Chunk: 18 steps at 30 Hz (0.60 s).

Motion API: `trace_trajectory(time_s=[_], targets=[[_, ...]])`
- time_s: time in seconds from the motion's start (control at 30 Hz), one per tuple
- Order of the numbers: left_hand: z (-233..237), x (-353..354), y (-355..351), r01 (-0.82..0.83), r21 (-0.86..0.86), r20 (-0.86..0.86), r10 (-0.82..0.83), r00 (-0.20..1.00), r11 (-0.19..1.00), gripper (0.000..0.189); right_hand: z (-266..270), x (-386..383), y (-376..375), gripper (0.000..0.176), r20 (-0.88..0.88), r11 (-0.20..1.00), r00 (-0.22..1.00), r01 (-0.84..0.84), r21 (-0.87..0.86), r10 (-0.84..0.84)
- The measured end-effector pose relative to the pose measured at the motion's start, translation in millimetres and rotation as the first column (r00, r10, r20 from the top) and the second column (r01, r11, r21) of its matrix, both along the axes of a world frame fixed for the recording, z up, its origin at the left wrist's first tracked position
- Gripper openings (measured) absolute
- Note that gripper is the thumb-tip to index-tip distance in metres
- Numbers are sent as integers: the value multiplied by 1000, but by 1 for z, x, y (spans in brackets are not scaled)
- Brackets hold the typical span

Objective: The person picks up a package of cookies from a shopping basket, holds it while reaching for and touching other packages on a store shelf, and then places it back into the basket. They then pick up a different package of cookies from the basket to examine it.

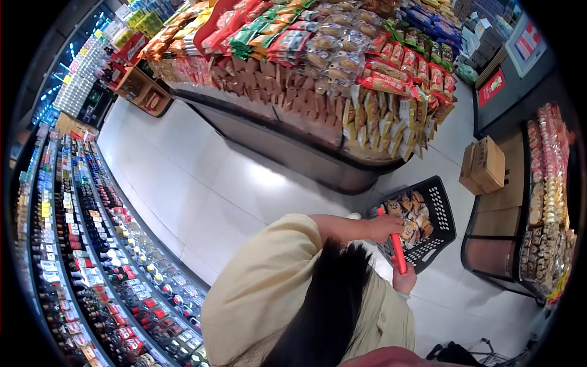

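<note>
I see the left hand (385, 227) with its fingers clamped round the upper end of the red handle (397, 249), and the right hand (404, 282) closed on its lower end, right of centre in the frame. The handle lies across the near rim of the black basket (441, 215), which sits on the floor (202, 183) holding snack packs (411, 215). A cardboard box (483, 164) stands beyond it at the right, and bottle shelves (92, 257) fill the lower left.

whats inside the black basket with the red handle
Small wrapped snacks, brown and yellow packs, piled in the black basket. Its red handle and a hand gripping it cover part of the pile; anything beneath the top packs is hidden.
</note>
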<state>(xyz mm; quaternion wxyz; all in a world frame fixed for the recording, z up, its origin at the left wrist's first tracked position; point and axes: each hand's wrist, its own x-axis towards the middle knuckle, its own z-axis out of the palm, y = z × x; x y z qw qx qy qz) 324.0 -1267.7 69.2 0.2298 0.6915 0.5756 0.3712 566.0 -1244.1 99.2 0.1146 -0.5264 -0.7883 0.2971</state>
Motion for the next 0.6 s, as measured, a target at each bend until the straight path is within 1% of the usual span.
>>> trace_trajectory(time_s=[0.07, 0.1, 0.13, 0.17, 0.23, 0.27, 0.3, 0.37, 0.4, 0.43, 0.5, 0.53, 0.57, 0.6], targets=[[1, 5, -21, 33, -18, 7, -32, 999, 999, 26, 5, 1, -17, 20, 22, 1000, 1000, 1, -2, -1], [2, 4, -30, 20, -57, -1, -20, 1000, 998, 26, 9, 0, -25, 20, 42, 1000, 999, -4, 6, 4], [3, 6, -38, 15, -92, -9, -16, 1000, 996, 26, 14, -3, -34, 18, 12, 999, 1000, 2, 41, -3], [5, 10, -47, 50, -87, -1, -51, 999, 995, 26, 16, -1, -43, 18, 20, 998, 999, 37, 46, -38], [8, 9, -63, -17, -72, 4, 17, 1000, 997, 25, 14, -1, -54, 17, 67, 999, 998, -6, 33, 4], [10, 8, -72, -9, -40, 16, 10, 1000, 999, 30, 12, -2, -62, 16, 62, 998, 998, 18, 61, -22], [12, 6, -80, 20, -37, 20, -20, 1000, 999, 30, 12, -3, -70, 16, 65, 997, 997, 48, 64, -52], [10, 3, -95, 34, -10, -6, -34, 999, 999, 33, 13, -6, -85, 15, 137, 996, 989, 37, 84, -48], [3, 0, -99, 85, -6, 7, -85, 996, 996, 35, 14, -7, -92, 15, 115, 994, 992, 35, 100, -46], [7, -3, -103, 132, -16, 20, -132, 991, 991, 35, 16, -8, -99, 12, 167, 997, 985, 27, 66, -38], [14, -10, -111, 149, 71, 60, -153, 986, 986, 32, 10, -11, -111, 11, 157, 996, 987, 29, 79, -42], [17, -17, -116, 195, -8, 42, -194, 980, 981, 31, 6, -13, -118, 11, 208, 996, 977, 31, 79, -47], [20, -26, -119, 247, -85, 23, -246, 969, 965, 30, 7, -20, -126, 11, 214, 995, 975, 31, 96, -51], [28, -31, -123, 260, -71, 45, -257, 965, 963, 27, 3, -23, -134, 11, 211, 993, 975, 51, 105, -73]])
